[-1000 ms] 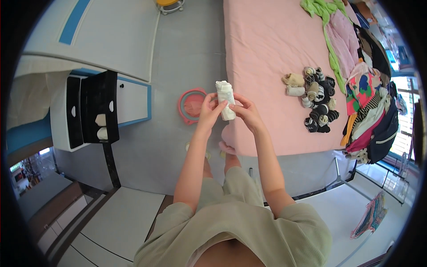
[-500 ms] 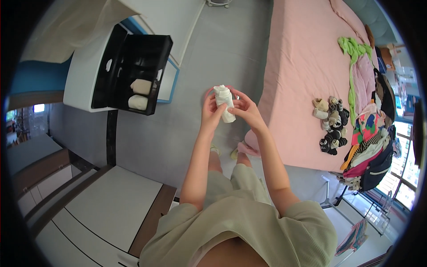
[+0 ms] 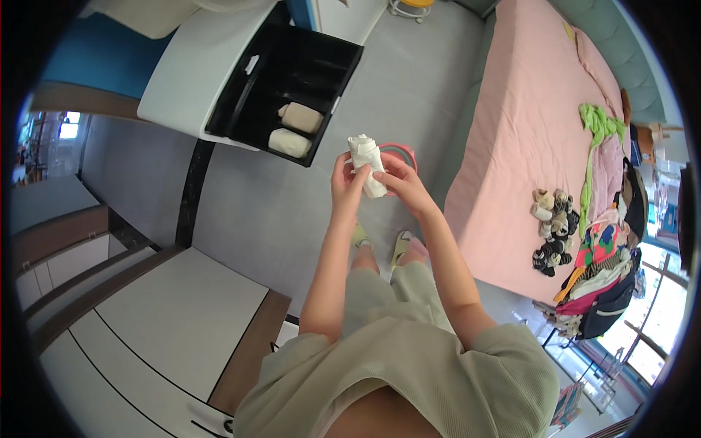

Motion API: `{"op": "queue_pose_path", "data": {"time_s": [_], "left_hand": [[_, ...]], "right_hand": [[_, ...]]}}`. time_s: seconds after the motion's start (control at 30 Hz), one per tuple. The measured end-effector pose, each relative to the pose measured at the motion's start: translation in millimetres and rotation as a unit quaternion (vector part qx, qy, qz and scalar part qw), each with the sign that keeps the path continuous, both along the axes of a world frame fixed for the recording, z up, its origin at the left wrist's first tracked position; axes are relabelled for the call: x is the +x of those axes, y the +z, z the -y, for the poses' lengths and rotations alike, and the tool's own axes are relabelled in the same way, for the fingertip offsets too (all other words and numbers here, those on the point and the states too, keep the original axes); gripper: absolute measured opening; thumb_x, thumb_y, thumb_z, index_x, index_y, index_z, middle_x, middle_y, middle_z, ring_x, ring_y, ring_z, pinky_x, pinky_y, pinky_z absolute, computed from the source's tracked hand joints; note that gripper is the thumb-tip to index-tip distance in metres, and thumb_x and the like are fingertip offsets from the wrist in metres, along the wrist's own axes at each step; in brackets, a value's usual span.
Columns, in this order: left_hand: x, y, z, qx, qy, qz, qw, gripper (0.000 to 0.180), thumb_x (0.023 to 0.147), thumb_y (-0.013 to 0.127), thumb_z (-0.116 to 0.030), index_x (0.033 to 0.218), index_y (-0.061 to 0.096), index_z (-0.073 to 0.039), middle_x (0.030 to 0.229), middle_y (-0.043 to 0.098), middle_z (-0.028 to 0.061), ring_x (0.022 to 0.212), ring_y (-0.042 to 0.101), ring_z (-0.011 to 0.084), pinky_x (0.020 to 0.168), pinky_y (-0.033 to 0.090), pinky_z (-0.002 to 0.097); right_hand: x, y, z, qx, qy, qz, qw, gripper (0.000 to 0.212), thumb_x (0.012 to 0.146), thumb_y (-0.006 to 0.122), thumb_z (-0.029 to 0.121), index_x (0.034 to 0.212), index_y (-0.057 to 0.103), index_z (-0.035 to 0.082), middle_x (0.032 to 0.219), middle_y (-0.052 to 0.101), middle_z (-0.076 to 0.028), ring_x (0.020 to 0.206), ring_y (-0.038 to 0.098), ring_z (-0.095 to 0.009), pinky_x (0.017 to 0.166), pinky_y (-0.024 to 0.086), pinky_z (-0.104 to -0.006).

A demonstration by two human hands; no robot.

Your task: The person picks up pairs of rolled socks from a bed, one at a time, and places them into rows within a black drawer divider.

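Note:
A tightly rolled white cloth (image 3: 366, 162) is held in the air in front of me, between both hands. My left hand (image 3: 346, 181) is closed round its left side, thumb laid along it. From the other side, my right hand (image 3: 404, 184) grips it with the thumb on the near face. Ahead to the left, an open black drawer (image 3: 296, 69) juts from a white cabinet. Inside it lie a beige roll (image 3: 301, 117) and a white roll (image 3: 290, 143), side by side near its front corner.
Behind my hands, a pink basin (image 3: 411, 157) stands on the grey floor. To the right, a bed with a pink sheet (image 3: 496, 146) bears several balled socks (image 3: 555, 233) and a heap of clothes (image 3: 610, 248). White wardrobe fronts (image 3: 168, 314) stand at the left.
My view has shifted, so the drawer now appears nearer to my hands and the bed further right. More of the pink basin shows. Both hands keep hold of the rolled white cloth.

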State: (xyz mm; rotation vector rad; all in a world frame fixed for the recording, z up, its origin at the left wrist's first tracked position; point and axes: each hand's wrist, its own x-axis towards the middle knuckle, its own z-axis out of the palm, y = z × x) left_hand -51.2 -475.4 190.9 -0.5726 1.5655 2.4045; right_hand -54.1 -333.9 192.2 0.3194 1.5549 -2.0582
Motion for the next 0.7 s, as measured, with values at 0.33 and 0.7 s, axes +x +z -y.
{"op": "queue_pose_path", "data": {"time_s": [0.33,0.7], "left_hand": [[-12,-2,58,-0.048,0.004,0.019,0.999,0.046,0.079,0.065,-0.027,0.119,0.050,-0.008,0.103,0.059,0.0010,0.090,0.052,0.0090,0.071,0.037,0.0243],[-60,-1,75,-0.071,0.092,-0.009,0.993,0.050,0.081,0.067,-0.013,0.124,0.047,0.001,0.109,0.057,0.0090,0.081,0.058,0.0090,0.070,0.046,0.0211]], "right_hand": [[-47,-6,40,-0.071,0.136,0.062,0.986,0.047,0.084,0.062,0.016,0.128,0.047,0.004,0.116,0.057,-0.005,0.103,0.055,-0.015,0.089,0.043,-0.0303],[-131,-18,61,-0.076,0.146,0.055,0.985,0.043,0.085,0.060,0.018,0.125,0.050,0.007,0.112,0.058,-0.003,0.104,0.054,-0.013,0.092,0.041,-0.0292]]}}
